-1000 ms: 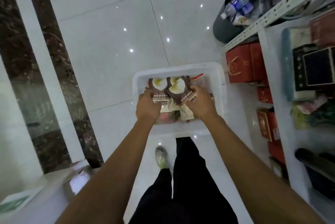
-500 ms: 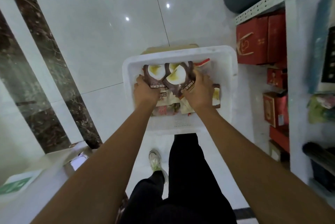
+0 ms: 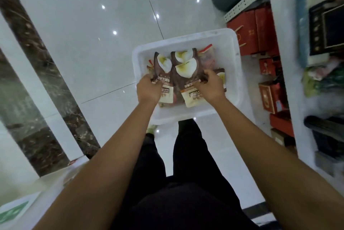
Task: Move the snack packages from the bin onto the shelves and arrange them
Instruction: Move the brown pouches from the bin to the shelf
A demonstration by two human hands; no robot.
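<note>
The white rectangular plastic bin (image 3: 186,36) sits on the glossy white tiled floor (image 3: 93,34), just left of the white metal shelving unit (image 3: 281,47).

Hand positions:
- The left hand (image 3: 149,90) is at the near-left part of the bin. Its fingers are curled round the left edge of a brown-and-cream snack pouch (image 3: 163,66), which extends away from the hand toward the far side.
- The right hand (image 3: 210,86) is at the near-right part of the bin. Its fingers and thumb pinch the right edge of a second brown-and-cream snack pouch (image 3: 186,68).

The two pouches overlap between the hands, cream lower ends pointing near and brown tops pointing far. A third pouch of the same design (image 3: 181,55) shows just behind the second. All three lie within the outline of the bin; whether they are lifted clear of its contents cannot be told.

Other packages lie in the bin, including a clear packet with a red top (image 3: 207,56) at the far right, apart from both hands.

Red cardboard boxes (image 3: 249,30) stand on the lower shelf level, near the bin's right wall.
</note>
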